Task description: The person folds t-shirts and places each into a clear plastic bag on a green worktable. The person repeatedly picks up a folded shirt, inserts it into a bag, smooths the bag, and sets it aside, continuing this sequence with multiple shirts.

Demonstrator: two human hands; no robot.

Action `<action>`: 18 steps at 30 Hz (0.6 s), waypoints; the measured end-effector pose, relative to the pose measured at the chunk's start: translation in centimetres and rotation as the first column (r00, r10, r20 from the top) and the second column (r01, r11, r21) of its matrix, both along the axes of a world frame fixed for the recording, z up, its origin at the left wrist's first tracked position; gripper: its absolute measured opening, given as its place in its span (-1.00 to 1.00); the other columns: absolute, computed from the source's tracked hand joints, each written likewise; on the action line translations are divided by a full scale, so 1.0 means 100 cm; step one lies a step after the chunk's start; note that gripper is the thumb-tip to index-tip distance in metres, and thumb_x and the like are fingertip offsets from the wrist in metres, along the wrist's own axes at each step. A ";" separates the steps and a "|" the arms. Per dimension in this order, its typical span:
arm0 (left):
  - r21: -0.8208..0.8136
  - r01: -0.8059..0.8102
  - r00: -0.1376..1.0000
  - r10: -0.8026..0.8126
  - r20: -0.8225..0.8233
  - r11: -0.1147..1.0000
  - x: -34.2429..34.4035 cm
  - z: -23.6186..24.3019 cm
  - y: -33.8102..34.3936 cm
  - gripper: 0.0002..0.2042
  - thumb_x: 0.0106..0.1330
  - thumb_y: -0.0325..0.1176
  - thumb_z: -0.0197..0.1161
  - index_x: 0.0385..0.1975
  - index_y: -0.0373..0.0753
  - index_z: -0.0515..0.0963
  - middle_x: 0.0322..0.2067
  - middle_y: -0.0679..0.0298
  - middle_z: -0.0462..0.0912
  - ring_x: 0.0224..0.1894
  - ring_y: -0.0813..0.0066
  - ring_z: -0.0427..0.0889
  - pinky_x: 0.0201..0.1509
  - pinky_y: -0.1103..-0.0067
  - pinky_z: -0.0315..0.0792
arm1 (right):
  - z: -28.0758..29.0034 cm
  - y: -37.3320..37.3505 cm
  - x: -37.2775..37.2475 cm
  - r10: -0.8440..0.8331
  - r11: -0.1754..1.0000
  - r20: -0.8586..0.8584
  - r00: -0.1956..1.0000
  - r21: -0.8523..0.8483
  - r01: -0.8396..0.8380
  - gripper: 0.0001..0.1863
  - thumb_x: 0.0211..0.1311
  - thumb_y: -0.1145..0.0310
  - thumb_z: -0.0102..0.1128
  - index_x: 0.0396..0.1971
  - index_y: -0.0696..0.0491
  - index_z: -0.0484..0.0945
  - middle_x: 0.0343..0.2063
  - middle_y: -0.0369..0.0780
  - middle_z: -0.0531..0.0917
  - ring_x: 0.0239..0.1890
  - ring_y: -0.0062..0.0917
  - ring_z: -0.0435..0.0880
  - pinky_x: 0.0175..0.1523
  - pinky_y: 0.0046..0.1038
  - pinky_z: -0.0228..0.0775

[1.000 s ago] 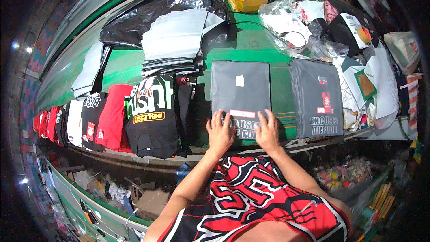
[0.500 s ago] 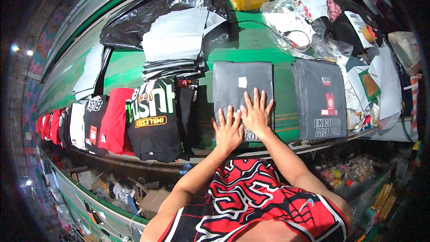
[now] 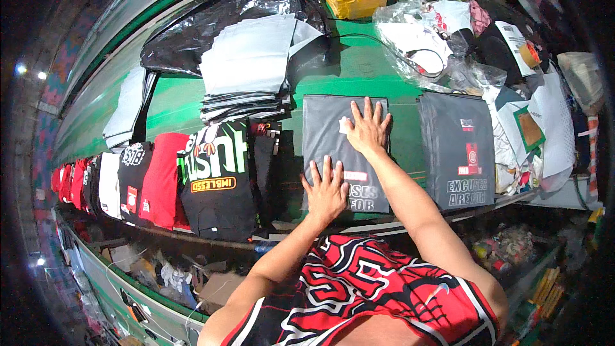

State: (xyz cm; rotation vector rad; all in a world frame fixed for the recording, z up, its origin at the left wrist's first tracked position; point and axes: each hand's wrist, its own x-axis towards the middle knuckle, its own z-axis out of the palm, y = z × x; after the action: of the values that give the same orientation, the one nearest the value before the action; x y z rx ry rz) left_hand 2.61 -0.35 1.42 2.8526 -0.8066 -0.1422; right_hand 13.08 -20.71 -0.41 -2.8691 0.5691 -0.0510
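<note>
Green table (image 3: 365, 67): lined along its near edge with goods, a black printed garment (image 3: 221, 208) among them.
Grey packet (image 3: 320, 138): laid flat before the person, between that garment and a similar grey stack (image 3: 442, 128).
Right hand (image 3: 366, 133): shifted from the packet's middle to its upper right within the last half second; the top is now covered too, and smoothing is suggested.
Left hand (image 3: 328, 191): kept at the packet's lower left.
Fingers: extended and spread on both hands, with nothing gripped.
White label (image 3: 344, 125): partly hidden beside the right hand.
</note>
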 end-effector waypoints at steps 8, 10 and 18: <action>-0.092 -0.072 0.994 0.079 0.080 0.993 0.113 -0.020 -0.047 -0.42 0.55 0.03 -0.10 0.49 -0.03 0.25 0.56 0.11 0.08 0.57 -0.19 0.00 0.47 -0.31 -0.09 | 0.005 0.001 -0.001 -0.017 0.999 0.002 1.000 0.041 0.016 -0.28 0.43 -0.24 -0.06 0.50 -0.29 0.28 0.58 -0.12 0.04 0.59 0.09 -0.15 0.52 0.36 -0.42; -0.124 -0.076 0.991 0.089 0.097 0.989 0.131 -0.023 -0.052 -0.41 0.54 0.04 -0.09 0.47 -0.10 0.27 0.55 0.10 0.10 0.57 -0.19 0.01 0.47 -0.31 -0.07 | 0.006 0.002 -0.001 -0.017 0.999 0.022 1.000 0.038 0.016 -0.29 0.43 -0.24 -0.06 0.50 -0.28 0.29 0.58 -0.11 0.06 0.59 0.09 -0.14 0.52 0.36 -0.40; -0.166 -0.034 0.966 0.075 0.247 0.986 0.206 -0.033 -0.075 -0.71 0.34 -0.22 0.21 -0.02 -0.19 0.57 0.03 0.08 0.51 0.19 0.00 0.45 0.31 -0.20 0.22 | 0.009 0.003 -0.002 -0.025 1.000 -0.004 1.000 0.017 0.025 -0.31 0.45 -0.21 -0.07 0.51 -0.29 0.27 0.59 -0.13 0.04 0.59 0.08 -0.12 0.53 0.34 -0.33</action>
State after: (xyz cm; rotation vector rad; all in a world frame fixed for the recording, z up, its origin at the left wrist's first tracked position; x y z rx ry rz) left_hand 23.23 -7.82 -1.86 2.7688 -0.7444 0.2873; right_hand 12.90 -20.43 0.51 -2.8467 0.6033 -0.0447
